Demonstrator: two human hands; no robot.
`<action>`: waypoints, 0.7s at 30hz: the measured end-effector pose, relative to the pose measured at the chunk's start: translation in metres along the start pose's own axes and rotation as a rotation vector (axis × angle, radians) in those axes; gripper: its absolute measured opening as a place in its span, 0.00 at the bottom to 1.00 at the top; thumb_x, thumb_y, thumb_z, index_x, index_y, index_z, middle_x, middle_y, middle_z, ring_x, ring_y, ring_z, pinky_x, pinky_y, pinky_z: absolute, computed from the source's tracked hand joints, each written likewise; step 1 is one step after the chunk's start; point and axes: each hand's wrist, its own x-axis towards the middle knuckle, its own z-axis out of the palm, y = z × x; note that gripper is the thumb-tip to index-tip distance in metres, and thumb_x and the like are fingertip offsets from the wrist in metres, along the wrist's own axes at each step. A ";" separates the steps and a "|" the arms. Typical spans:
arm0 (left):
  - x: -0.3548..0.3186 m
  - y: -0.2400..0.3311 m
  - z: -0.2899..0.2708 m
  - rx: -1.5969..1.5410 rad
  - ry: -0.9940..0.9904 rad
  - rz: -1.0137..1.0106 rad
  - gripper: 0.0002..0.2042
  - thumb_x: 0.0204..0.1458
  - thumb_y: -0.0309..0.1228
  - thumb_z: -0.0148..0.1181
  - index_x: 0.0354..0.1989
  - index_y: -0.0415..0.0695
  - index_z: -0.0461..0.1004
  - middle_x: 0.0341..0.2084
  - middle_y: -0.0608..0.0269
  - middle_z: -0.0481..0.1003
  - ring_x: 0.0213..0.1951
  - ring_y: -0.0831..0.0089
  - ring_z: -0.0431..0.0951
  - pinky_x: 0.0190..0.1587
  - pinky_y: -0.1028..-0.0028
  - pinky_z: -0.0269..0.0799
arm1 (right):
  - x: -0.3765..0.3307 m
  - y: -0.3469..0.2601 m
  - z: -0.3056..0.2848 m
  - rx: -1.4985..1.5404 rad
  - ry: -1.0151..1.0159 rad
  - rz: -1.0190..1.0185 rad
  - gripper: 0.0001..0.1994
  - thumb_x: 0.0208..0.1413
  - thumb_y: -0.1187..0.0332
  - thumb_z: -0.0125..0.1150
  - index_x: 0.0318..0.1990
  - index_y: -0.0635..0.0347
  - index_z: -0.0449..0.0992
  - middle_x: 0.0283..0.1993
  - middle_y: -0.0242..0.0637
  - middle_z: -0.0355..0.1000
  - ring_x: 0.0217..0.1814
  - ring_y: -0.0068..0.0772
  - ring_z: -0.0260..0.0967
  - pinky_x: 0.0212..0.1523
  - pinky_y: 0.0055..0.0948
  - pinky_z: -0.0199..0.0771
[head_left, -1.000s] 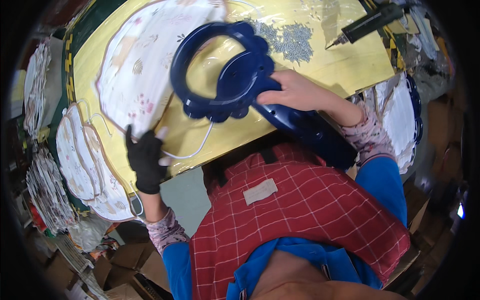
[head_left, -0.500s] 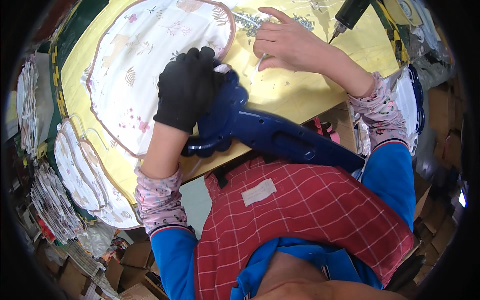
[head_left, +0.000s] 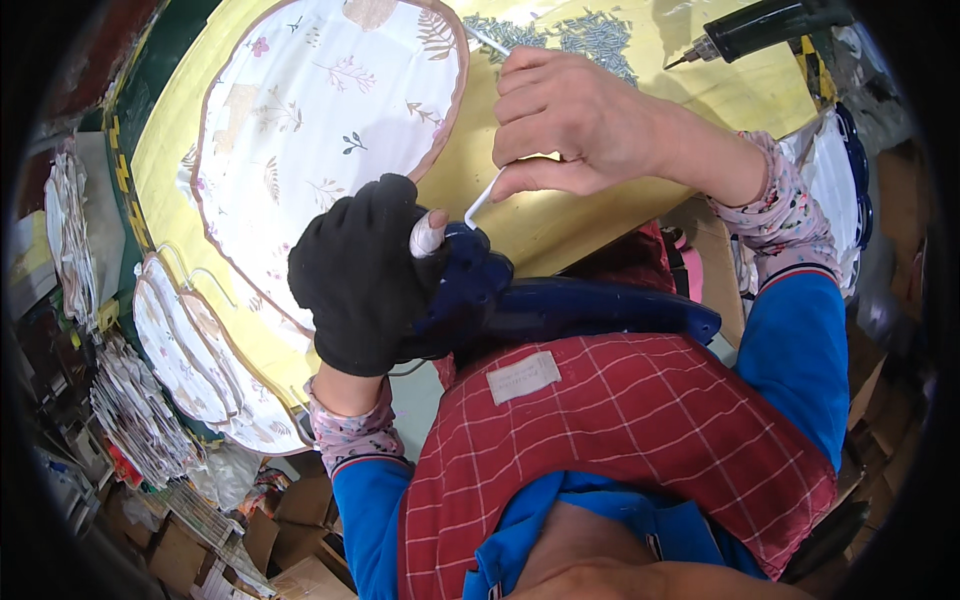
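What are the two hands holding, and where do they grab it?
The gloved left hand grips the dark blue plastic frame at its end; the bare right hand pinches a thin white rod near its middle.

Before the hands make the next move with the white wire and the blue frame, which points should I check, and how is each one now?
1. Left hand, black glove, clamps the blue frame against the body: ok.
2. Right hand pinches the white wire: ok.
3. Hooked wire end meets the frame top: ok; whether it is seated in a hole: cannot tell.
4. Printed fabric oval lies flat on the yellow table: ok.
5. Power drill lies apart from both hands: ok.
6. Bandaged left thumb tip sits close to the wire end: not ok.
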 end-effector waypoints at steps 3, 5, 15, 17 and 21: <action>-0.001 0.002 0.002 -0.013 0.072 0.021 0.20 0.64 0.45 0.45 0.23 0.46 0.68 0.14 0.56 0.63 0.19 0.54 0.69 0.22 0.62 0.61 | -0.004 -0.002 0.004 -0.019 0.017 0.005 0.14 0.43 0.63 0.74 0.24 0.59 0.73 0.21 0.33 0.63 0.27 0.39 0.64 0.39 0.33 0.66; 0.000 0.003 0.004 0.006 0.060 0.007 0.18 0.63 0.43 0.46 0.25 0.46 0.69 0.14 0.55 0.65 0.19 0.53 0.71 0.22 0.61 0.63 | -0.005 -0.005 0.009 -0.115 0.012 0.028 0.13 0.45 0.63 0.72 0.22 0.59 0.73 0.21 0.33 0.65 0.27 0.39 0.66 0.39 0.33 0.66; 0.034 -0.020 0.051 -0.051 0.077 0.166 0.09 0.59 0.39 0.53 0.36 0.50 0.76 0.17 0.54 0.74 0.22 0.53 0.77 0.26 0.60 0.70 | -0.029 0.023 0.036 -0.386 0.122 -0.048 0.09 0.48 0.63 0.67 0.31 0.59 0.77 0.31 0.35 0.73 0.38 0.37 0.71 0.44 0.34 0.71; 0.063 -0.023 0.062 -0.095 -0.029 0.140 0.08 0.56 0.38 0.57 0.37 0.50 0.77 0.23 0.55 0.76 0.26 0.53 0.78 0.29 0.59 0.72 | -0.026 0.038 0.011 -0.435 0.104 -0.075 0.09 0.50 0.64 0.66 0.35 0.59 0.79 0.35 0.34 0.75 0.41 0.37 0.73 0.46 0.35 0.73; 0.097 -0.032 0.090 -0.254 -0.017 0.132 0.09 0.54 0.36 0.59 0.37 0.44 0.76 0.27 0.53 0.77 0.31 0.54 0.79 0.33 0.62 0.73 | -0.051 0.021 -0.018 -0.292 0.218 0.503 0.07 0.53 0.71 0.67 0.39 0.59 0.79 0.37 0.36 0.77 0.40 0.36 0.74 0.41 0.29 0.75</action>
